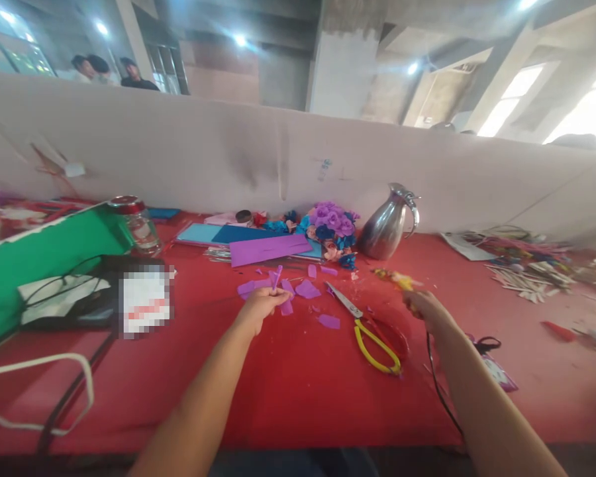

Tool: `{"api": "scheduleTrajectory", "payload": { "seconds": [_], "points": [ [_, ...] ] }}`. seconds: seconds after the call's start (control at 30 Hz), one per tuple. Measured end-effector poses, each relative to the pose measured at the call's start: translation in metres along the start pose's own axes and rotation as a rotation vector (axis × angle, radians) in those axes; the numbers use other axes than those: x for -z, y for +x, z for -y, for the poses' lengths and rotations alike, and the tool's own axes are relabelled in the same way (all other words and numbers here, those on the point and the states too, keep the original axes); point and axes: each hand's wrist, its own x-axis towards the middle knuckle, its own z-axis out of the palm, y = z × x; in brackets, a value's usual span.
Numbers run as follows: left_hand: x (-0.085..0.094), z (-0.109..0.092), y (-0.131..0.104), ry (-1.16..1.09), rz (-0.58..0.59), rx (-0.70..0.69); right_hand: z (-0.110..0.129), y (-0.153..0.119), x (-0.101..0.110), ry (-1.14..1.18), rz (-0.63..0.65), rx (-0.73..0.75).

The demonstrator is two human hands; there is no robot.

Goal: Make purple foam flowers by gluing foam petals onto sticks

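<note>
My left hand [262,306] is closed, pinching a small rolled strip of purple paper [277,277] upright over the table. Cut purple paper pieces [308,289] lie around and under it. To the right, my right hand [422,306] is wrapped round a glue gun [404,283] with a yellowish front; it is blurred, and a black cord [440,384] trails from it to the table's front edge. Between my hands rest scissors [350,306] with one yellow and one red handle, blades pointing away to the left. Neither hand touches them.
Purple paper sheets [271,249] and paper flowers [332,222] lie at the back, beside a metal jug [386,225]. Left are a glass jar [142,228], a green partition [49,265] and a black tray [74,317]. Thin sticks [531,278] lie right on the red table [298,397].
</note>
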Motion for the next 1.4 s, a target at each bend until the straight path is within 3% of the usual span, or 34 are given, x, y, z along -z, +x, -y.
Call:
{"api": "scheduleTrajectory", "payload": {
  "seconds": [0.1, 0.17, 0.23, 0.43, 0.53, 0.67, 0.97, 1.13, 1.4],
  "points": [
    [-0.001, 0.002, 0.000, 0.044, 0.027, 0.012, 0.018, -0.016, 0.013, 0.185, 0.012, -0.017],
    [-0.003, 0.004, 0.000, 0.056, 0.015, 0.006, 0.033, -0.035, 0.019, 0.381, 0.125, 0.002],
    [-0.005, 0.006, 0.000, 0.081, -0.013, -0.028, 0.046, -0.059, 0.017, 0.390, 0.224, -0.007],
    [-0.011, 0.011, -0.001, 0.223, -0.091, -0.116, 0.063, -0.121, -0.023, 0.223, 0.515, -0.027],
    [-0.011, 0.015, 0.002, 0.260, -0.100, -0.135, 0.067, -0.136, -0.046, 0.074, 0.552, 0.058],
    [-0.010, 0.021, 0.006, 0.303, -0.090, -0.169, 0.070, -0.142, -0.066, -0.044, 0.501, 0.190],
    [-0.011, 0.018, 0.003, 0.406, -0.102, -0.231, 0.077, -0.143, -0.087, -0.239, 0.506, 0.262],
    [-0.010, 0.019, 0.005, 0.450, -0.081, -0.249, 0.074, -0.144, -0.091, -0.303, 0.505, 0.273],
    [-0.009, 0.018, 0.004, 0.507, -0.006, -0.150, 0.080, -0.144, -0.090, -0.366, 0.525, 0.271]
  ]
}}
